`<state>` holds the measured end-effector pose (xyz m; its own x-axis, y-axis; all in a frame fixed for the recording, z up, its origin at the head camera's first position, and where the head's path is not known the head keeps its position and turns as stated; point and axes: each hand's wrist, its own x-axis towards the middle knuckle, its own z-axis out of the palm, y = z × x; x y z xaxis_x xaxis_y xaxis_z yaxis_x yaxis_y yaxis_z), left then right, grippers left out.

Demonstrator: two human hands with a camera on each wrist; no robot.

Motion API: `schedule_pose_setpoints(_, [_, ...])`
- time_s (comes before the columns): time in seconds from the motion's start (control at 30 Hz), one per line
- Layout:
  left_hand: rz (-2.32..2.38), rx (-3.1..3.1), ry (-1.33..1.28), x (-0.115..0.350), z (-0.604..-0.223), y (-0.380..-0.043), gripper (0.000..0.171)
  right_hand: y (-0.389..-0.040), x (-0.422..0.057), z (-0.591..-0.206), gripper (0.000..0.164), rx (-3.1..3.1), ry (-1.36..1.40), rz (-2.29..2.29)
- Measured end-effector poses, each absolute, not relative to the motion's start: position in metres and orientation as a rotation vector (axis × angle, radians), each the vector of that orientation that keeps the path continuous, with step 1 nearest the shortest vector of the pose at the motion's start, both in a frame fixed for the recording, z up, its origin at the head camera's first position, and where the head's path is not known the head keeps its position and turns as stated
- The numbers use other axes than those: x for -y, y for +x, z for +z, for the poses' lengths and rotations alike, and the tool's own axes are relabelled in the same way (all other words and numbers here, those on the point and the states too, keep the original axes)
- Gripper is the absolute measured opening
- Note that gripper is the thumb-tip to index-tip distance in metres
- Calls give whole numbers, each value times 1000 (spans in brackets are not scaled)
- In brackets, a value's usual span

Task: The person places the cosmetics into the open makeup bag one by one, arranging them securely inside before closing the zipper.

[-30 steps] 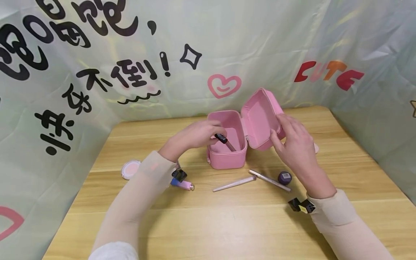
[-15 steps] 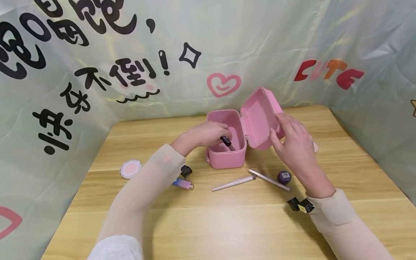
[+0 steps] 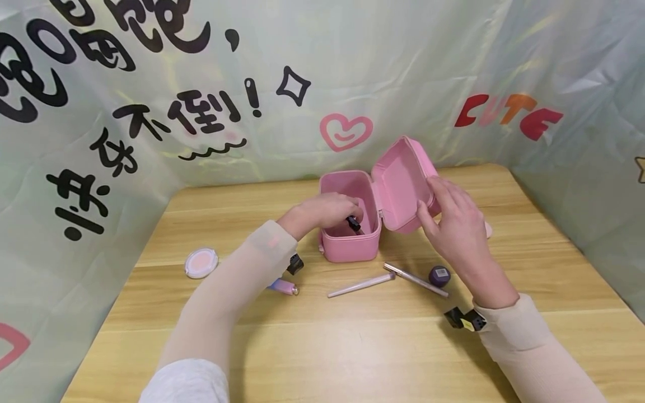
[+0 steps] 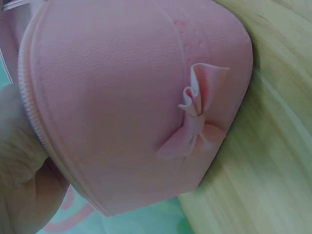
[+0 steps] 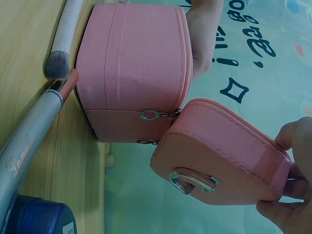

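Note:
A pink cosmetic case [image 3: 350, 249] with a zipper stands unzipped on the table, its lid [image 3: 405, 184] swung to the right. My left hand [image 3: 332, 210] reaches in over the case's left rim and grips a slim black-capped cosmetic tube [image 3: 354, 224], whose lower end points down inside. The left wrist view shows the case's outer side with a pink bow [image 4: 195, 124]; the tube is hidden there. My right hand [image 3: 456, 229] holds the lid's edge between thumb and fingers. From the right wrist view, the lid's metal handle fitting [image 5: 187, 181] and zipper pull [image 5: 151, 115] are visible.
Two makeup brushes lie in front of the case, one pale [image 3: 363, 285] and one silver [image 3: 415, 280]. A dark purple jar [image 3: 440, 276] is beside them. Farther left are a round compact [image 3: 201, 263] and a blue-and-pink tube [image 3: 284, 286], partly under my left sleeve. A printed curtain hangs behind.
My left hand has moved right and lower into the case with the black-capped tube, so less of the tube shows. My right hand stays on the lid.

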<state>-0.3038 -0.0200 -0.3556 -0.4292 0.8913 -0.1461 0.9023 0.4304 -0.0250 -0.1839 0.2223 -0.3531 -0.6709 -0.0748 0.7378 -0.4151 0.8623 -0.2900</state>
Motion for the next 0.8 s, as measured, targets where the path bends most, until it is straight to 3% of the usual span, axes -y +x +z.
schedule_pose_setpoints(0.5, [-122, -2589, 1670, 21, -361, -305, 14, -182, -220, -353, 47, 2288, 334, 578])
schedule_pose_setpoints(0.8, [-42, -2710, 1729, 33, -352, -298, 27, -184, -221, -355, 46, 2276, 338, 564])
